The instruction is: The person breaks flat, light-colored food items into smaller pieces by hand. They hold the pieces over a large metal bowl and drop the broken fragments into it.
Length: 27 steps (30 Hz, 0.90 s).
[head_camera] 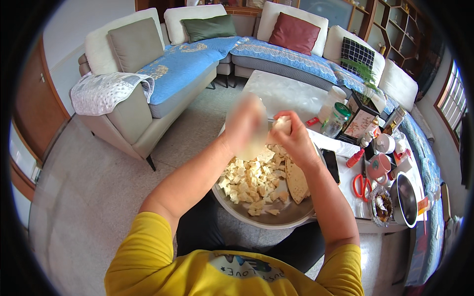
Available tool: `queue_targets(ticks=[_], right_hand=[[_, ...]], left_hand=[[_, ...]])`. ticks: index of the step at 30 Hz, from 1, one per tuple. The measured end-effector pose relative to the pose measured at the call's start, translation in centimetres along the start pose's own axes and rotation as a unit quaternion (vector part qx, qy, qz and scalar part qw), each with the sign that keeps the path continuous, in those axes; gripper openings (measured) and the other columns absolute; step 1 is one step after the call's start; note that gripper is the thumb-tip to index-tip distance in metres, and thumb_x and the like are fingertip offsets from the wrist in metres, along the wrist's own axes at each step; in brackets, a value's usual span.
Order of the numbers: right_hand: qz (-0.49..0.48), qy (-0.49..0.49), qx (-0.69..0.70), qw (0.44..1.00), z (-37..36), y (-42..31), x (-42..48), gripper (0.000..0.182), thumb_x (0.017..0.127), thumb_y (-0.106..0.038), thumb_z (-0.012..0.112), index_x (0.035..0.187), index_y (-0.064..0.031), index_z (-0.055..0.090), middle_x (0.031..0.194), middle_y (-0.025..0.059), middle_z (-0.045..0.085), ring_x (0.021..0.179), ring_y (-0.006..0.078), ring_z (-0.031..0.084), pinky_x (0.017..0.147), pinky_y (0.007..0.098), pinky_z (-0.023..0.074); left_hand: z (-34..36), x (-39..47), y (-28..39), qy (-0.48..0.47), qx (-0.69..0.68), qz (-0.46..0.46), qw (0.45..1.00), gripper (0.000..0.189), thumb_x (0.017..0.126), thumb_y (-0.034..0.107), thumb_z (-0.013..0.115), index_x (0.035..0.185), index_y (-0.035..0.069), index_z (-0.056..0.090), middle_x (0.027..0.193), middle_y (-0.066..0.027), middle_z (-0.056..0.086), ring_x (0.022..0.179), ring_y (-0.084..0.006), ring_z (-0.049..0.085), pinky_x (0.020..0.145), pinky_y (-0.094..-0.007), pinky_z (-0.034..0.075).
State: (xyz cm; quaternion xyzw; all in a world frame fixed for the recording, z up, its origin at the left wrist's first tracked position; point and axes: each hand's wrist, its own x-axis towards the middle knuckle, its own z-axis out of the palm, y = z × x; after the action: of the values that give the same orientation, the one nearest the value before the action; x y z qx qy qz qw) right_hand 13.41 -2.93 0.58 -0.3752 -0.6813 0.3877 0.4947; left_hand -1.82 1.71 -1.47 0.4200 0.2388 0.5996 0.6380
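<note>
My right hand [296,138] grips a pale piece of flatbread [283,125] above a wide metal basin [266,222]. My left hand [246,125] is raised just beside it, over the same basin. Blur covers that hand, so its fingers and anything in them cannot be made out. Small torn pieces of flatbread [251,181] are heaped in the basin. A larger folded or cut flatbread [296,181] with brown spots leans against the basin's right side, partly behind my right forearm.
On the table [281,88] to the right are a black phone [330,165], red-handled scissors [361,187], a pink mug [379,167], a glass ashtray [381,207], a steel bowl [404,199] and a green-lidded jar [337,120]. A sofa [185,74] curves around the far side.
</note>
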Motion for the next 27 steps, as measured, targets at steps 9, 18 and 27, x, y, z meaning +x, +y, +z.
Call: queue_targets(ticks=[9,18,27], right_hand=[[0.049,0.027,0.153,0.987,0.8,0.8,0.1,0.024,0.082,-0.020,0.062,0.095,-0.0034,0.052,0.076,-0.0014,0.052,0.064,0.0038,0.046,0.052,0.0184,0.0380],[0.064,0.002,0.093,0.994,-1.1,1.3,0.4,0.016,0.082,-0.017,0.060,0.089,-0.0031,0.054,0.073,-0.0021,0.053,0.058,0.0024,0.045,0.049,0.0185,0.0362],[-0.187,0.114,-0.477,0.851,0.7,-0.2,-0.3,0.012,0.072,-0.012,0.059,0.078,-0.0099,0.048,0.075,0.0085,0.054,0.057,0.0298,0.057,0.050,0.0390,0.0465]], left_hand=[[0.5,-0.9,-1.1,-0.095,0.096,0.047,0.990,0.018,0.088,0.026,0.052,0.091,0.008,0.057,0.083,0.0015,0.055,0.076,-0.0068,0.050,0.069,-0.0225,0.041],[1.9,-1.9,0.6,-0.081,0.467,0.248,0.845,0.026,0.089,0.026,0.049,0.079,0.002,0.051,0.062,-0.0033,0.050,0.055,-0.0099,0.040,0.051,-0.0257,0.036],[1.3,-1.9,-0.6,-0.100,0.405,0.194,0.888,0.028,0.089,0.023,0.047,0.073,0.000,0.048,0.061,-0.0088,0.046,0.057,-0.0132,0.039,0.053,-0.0297,0.036]])
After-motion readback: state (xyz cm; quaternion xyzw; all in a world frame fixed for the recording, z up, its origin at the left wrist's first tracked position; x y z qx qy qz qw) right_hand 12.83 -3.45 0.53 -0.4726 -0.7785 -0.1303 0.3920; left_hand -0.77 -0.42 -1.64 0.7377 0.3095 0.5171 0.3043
